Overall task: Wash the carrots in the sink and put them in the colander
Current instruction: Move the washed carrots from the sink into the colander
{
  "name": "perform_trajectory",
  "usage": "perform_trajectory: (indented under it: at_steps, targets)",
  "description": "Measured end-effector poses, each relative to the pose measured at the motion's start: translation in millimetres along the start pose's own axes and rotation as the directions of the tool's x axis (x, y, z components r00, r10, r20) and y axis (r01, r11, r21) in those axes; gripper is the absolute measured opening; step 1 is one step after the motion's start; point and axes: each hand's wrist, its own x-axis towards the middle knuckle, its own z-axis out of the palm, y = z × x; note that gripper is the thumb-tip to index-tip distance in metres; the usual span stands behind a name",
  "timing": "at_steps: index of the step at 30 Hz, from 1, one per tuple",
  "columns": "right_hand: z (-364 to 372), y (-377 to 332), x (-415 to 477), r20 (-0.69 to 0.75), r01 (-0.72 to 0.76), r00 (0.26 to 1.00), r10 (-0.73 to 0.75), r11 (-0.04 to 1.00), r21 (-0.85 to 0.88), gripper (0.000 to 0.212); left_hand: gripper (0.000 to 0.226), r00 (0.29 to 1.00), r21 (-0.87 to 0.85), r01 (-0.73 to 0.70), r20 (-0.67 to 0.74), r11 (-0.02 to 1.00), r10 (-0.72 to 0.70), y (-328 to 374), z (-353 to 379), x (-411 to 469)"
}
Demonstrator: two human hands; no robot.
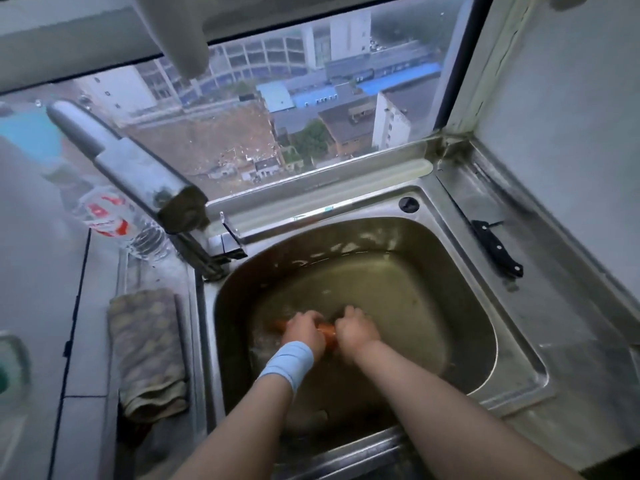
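Head view shows one carrot [327, 331] in the lower middle of the frame, lying crosswise in the murky water of the sink [519, 362]. Orange, tapered and stiff, it looks light, but its wet skin will likely be slippery, so a full wrap round the thick part seems safer than a pinch at the thin end. The left hand [302, 332], with a pale blue band at the wrist, curls its fingers over the carrot. The right hand [355, 330], slightly blurred, grips it just beside. The sink is dull, scuffed steel with rounded corners. A metal tap [138, 174] reaches in from the upper left. A patterned cloth [149, 351] lies left of the basin, and a black-handled knife [497, 247] lies on the steel ledge at right. No colander is in view.
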Motion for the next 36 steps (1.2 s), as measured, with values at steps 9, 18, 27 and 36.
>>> perform_trajectory:
  at_steps: [9,18,27,36]
  targets:
    - [-69,17,-85,0.031,-0.246,0.969,0.247,0.932,0.266,0.033,0.042,0.953,-0.332,0.196,0.287,0.923,-0.099,42,-21,-58]
    - [-134,30,-176,0.095,-0.153,0.988,0.124,0.64,0.753,0.033,0.057,0.96,-0.561,0.086,0.267,0.823,0.082,99,-53,-125]
    - [-150,24,-206,-0.084,-0.143,0.965,0.25,0.764,0.63,0.027,0.036,0.949,-0.391,-0.197,0.153,0.899,0.275,135,-98,-166]
    - [-159,28,-222,-0.043,-0.228,0.938,0.344,0.704,0.673,0.055,0.043,0.957,-0.316,-0.216,0.116,0.924,0.264,127,-99,-167]
